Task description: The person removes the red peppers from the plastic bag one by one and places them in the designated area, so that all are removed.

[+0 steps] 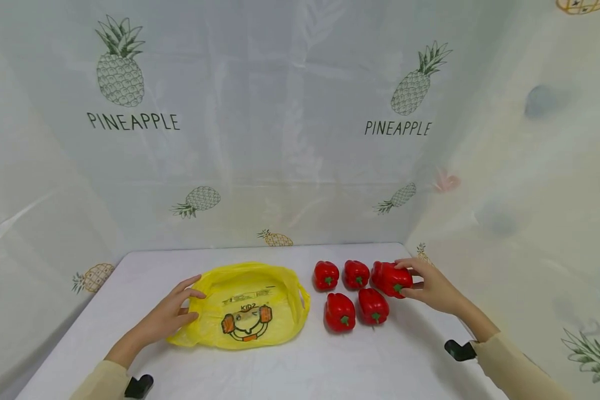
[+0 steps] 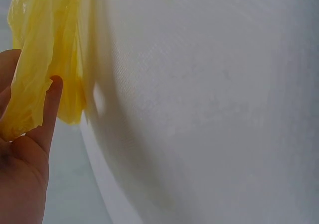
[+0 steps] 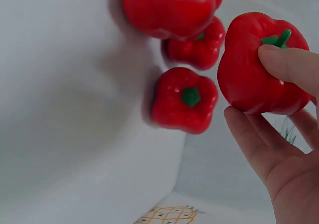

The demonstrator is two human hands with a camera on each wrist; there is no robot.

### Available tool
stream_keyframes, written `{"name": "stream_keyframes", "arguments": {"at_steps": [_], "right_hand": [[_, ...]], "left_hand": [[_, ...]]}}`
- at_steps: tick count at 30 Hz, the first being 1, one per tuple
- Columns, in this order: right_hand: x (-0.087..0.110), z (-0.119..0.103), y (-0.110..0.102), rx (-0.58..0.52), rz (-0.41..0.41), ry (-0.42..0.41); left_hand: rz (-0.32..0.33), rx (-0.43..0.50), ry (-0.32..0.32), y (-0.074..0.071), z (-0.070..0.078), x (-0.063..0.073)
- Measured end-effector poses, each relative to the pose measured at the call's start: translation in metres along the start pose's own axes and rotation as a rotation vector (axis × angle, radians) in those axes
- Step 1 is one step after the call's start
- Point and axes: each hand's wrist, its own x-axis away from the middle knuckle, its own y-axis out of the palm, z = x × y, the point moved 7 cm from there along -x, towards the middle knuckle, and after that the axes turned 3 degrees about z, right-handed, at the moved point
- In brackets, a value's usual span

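A yellow plastic bag (image 1: 250, 311) with a cartoon print lies spread on the white table, its mouth standing up in a rim. At its left side, my left hand (image 1: 167, 316) holds the rim; in the left wrist view the yellow film (image 2: 32, 59) passes between fingers and thumb. My right hand (image 1: 432, 286) grips a red bell pepper (image 1: 389, 278) with a green stem. The right wrist view shows that pepper (image 3: 259, 69) held between thumb and fingers, apart from the table. Several other red bell peppers (image 1: 340, 313) sit close by, to its left.
The white table (image 1: 300, 372) ends at a pale curtain (image 1: 280, 166) printed with pineapples, which also hangs along both sides. Between the bag and the peppers runs a narrow strip of tabletop. Black straps (image 1: 460, 350) show near the sleeves.
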Motion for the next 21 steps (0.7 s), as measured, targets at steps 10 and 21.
{"name": "stream_keyframes", "arguments": {"at_steps": [10,21], "right_hand": [[0.023,0.031,0.003,-0.027,-0.019,0.059],[0.037,0.050,0.014,-0.068,-0.054,0.077]], "left_hand": [[0.002,-0.008,-0.029,-0.002,-0.003,0.002],[0.001,-0.007,-0.021,-0.002,-0.003,0.002]]}}
